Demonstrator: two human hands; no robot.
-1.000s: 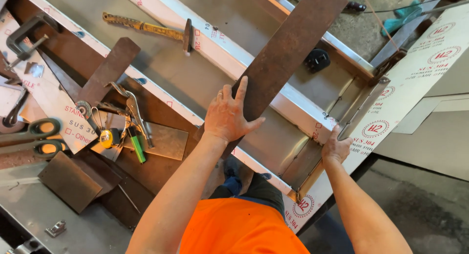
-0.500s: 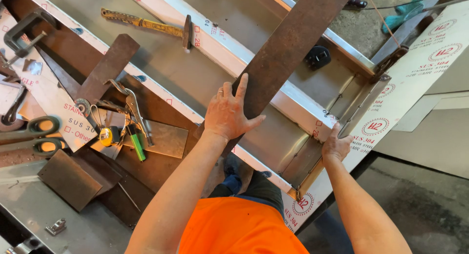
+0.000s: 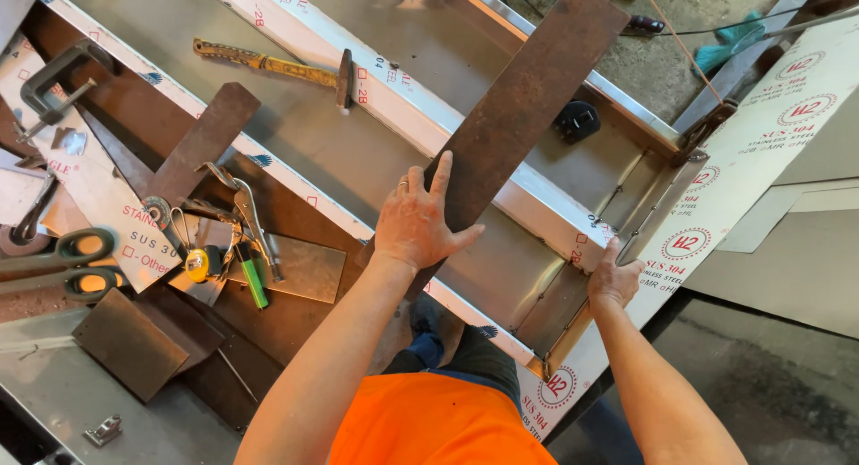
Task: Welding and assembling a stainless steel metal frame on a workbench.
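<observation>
**Entry: rusty flat bar held across a stainless trough**

Item 1. Long, rust-brown flat steel bar point(image 3: 528, 107), lying diagonally across the open stainless-steel trough with film-covered flanges point(image 3: 358, 152); its near end rests on the near flange, its far end reaches past the far rim.

Item 2. Left hand point(image 3: 419, 223): palm flat on the near end of the bar, fingers spread and pointing away, thumb out to the right. It presses down rather than closing round the bar; wrist straight, forearm running back towards the orange shirt point(image 3: 438, 425).

Item 3. Right hand point(image 3: 614, 277): curled over the trough's right-hand end edge, fingers hooked on the sheet, arm reaching out and nearly straight. It is grasping that edge.

Handling note, as a judgement: the bar is best kept flat with even palm pressure while the other hand steadies the sheet, fingers clear of the cut edges.

Surroundings. Yellow-handled hammer point(image 3: 277, 67) inside the trough, well apart. On the bench to the left: locking pliers point(image 3: 246, 216), small yellow tape measure point(image 3: 201, 264), green lighter point(image 3: 253, 286), green-handled shears point(image 3: 54, 264), a C-clamp point(image 3: 54, 76), and loose rusty plates point(image 3: 130, 340).
</observation>
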